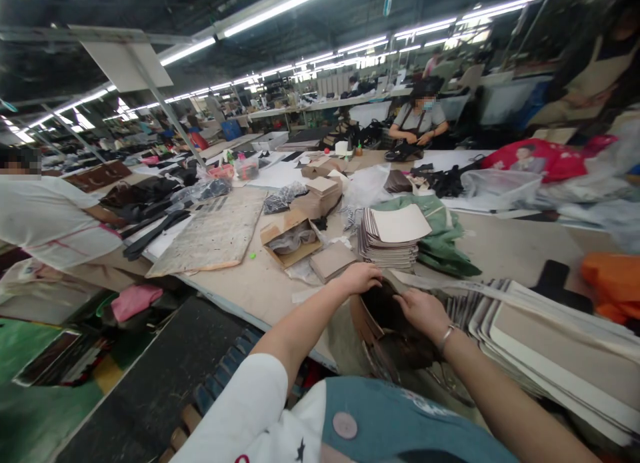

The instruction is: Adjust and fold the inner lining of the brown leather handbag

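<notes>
A dark brown bag (pixel 367 320), leather-like, stands in front of me at the table's near edge with its mouth spread apart. My left hand (pixel 363 278) is closed over the far left part of its rim, fingers curled over the edge. On the right, my right hand (pixel 424 311) pinches the opposite side of the rim, thumb toward the opening. The inside of the bag is too dark to make out. Just beyond my hands sits a stack of beige panels (pixel 393 240), and a smaller beige stack (pixel 333 260) lies to its left.
Large pale panels (pixel 555 343) are piled to my right. An open cardboard box (pixel 290 240) stands ahead left, near a worn board (pixel 215 226). Green plastic (pixel 440 240) lies behind the panel stack. One co-worker (pixel 417 120) sits across the table; another person (pixel 50 210) works at left.
</notes>
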Motion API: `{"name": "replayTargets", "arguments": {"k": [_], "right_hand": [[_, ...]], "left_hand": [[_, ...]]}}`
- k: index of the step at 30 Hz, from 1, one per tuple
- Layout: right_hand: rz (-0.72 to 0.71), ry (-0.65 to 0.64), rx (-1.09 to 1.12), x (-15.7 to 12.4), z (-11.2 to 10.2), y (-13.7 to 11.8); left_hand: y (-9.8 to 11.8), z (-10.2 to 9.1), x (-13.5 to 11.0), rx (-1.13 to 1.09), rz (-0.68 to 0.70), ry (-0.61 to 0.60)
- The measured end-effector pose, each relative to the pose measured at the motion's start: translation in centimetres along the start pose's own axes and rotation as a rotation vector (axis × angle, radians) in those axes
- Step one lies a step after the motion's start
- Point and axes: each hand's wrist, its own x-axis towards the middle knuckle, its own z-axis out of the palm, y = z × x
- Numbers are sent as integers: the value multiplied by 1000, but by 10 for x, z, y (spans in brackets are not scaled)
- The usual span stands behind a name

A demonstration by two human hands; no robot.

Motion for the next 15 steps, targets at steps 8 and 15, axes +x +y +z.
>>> {"name": "replayTargets", "arguments": {"k": [8,15], "right_hand": [[37,19,47,1,3,4],[63,3,83,2,3,6]], "left_hand": [[3,3,14,141,-37,29],[6,7,17,147,-77,20]]}}
